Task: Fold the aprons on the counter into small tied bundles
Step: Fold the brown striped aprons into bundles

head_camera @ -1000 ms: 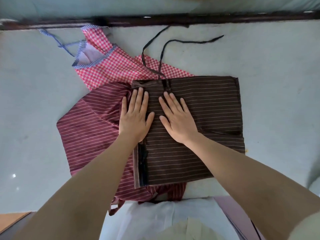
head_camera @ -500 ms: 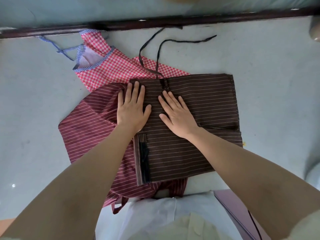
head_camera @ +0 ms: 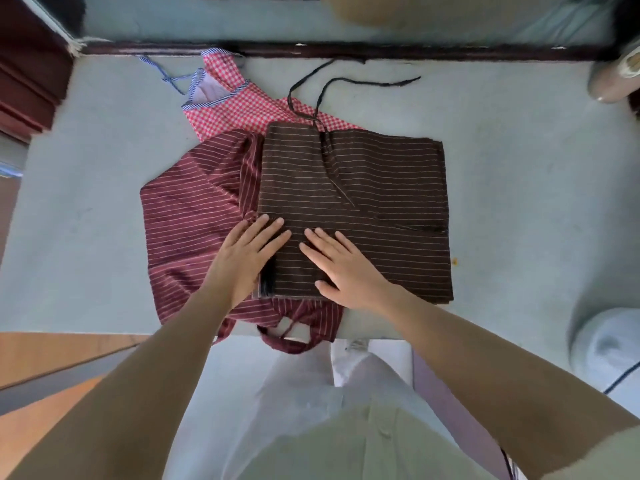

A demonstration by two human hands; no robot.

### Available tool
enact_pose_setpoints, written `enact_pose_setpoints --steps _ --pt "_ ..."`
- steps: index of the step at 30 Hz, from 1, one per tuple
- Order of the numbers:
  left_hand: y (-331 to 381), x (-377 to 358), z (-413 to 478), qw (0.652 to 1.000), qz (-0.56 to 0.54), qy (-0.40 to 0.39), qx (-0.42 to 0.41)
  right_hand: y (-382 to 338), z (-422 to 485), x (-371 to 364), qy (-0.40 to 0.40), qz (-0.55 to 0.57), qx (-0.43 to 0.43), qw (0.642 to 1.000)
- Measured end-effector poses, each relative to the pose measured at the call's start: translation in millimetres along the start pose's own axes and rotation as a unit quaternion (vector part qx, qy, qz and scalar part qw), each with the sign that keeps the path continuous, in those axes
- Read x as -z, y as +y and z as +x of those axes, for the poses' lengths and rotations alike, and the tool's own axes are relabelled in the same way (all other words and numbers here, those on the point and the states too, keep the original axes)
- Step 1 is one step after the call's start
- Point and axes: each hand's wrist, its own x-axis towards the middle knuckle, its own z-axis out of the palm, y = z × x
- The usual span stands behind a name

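A dark brown striped apron (head_camera: 374, 188) lies folded into a rectangle on the pale counter (head_camera: 512, 174), its black ties (head_camera: 349, 81) trailing toward the far edge. Under it lie a maroon striped apron (head_camera: 194, 216) and a red checked apron (head_camera: 242, 105) with blue trim. My left hand (head_camera: 246, 258) presses flat on the brown apron's near left edge, fingers straight. My right hand (head_camera: 343, 268) rests flat beside it on the brown cloth near the front edge. Neither hand holds anything.
A dark wooden ledge (head_camera: 346, 50) runs along the counter's far edge. A brownish object (head_camera: 616, 77) stands at the far right corner and a white rounded object (head_camera: 609, 344) sits at the near right. The maroon apron's loop (head_camera: 291, 337) hangs over the front edge.
Both hands have slid from the brown apron's far part back toward me, flat on the cloth, to its near edge. The aprons stayed in place.
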Motion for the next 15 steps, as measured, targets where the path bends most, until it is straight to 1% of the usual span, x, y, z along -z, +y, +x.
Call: enact_pose_setpoints --steps 3,6,8,11,13,15 --pt "5.2 3.7 -7.5 0.998 0.041 -0.035 0.025 -4.9 3.1 6.1 -0.03 0.026 -0.027 0.999" --pt "8.4 6.2 -2.8 0.996 0.076 -0.027 0.033 -6.6 8.7 17.4 -0.024 0.062 -0.047 0.997" --pt "6.0 5.6 2.0 0.995 0.089 -0.025 0.024 -5.3 12.3 21.9 -0.021 0.066 -0.063 0.996" --pt "-5.1 2.8 4.3 0.996 0.081 -0.031 -0.013 -4.8 20.3 23.0 -0.005 0.067 -0.08 0.995" --pt "-16.6 -0.4 6.1 0.997 0.053 -0.022 -0.06 -3.5 27.5 23.5 0.006 0.084 -0.095 0.992" --pt "-28.8 -2.0 11.9 0.992 0.029 -0.011 -0.125 -0.9 37.2 25.6 0.004 0.107 -0.116 0.987"
